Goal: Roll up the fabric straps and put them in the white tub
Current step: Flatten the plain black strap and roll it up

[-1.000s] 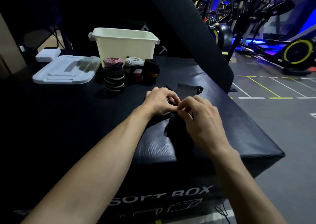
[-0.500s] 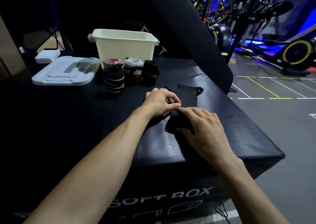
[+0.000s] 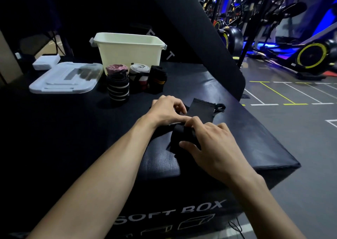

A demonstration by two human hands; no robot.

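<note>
**On the soft box, both hands on the strap**

On the padded soft box (image 3: 237, 147), the black strap (image 3: 200, 109) lies part-rolled. Right hand (image 3: 213, 147) curls thumb and fingers around the rolled end; left hand (image 3: 164, 111) pinches its edge just beside. White tub (image 3: 127, 52) stands well beyond, rolled straps (image 3: 118, 87) before it.

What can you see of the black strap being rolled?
The black strap is a wide, flat band of dark woven-looking fabric lying on the soft box. Its far end lies flat, with a small loop or buckle at the right corner. The near end is rolled into a bundle. The left hand pinches it at the left edge; the right hand curls round the roll, thumb under it.
</note>
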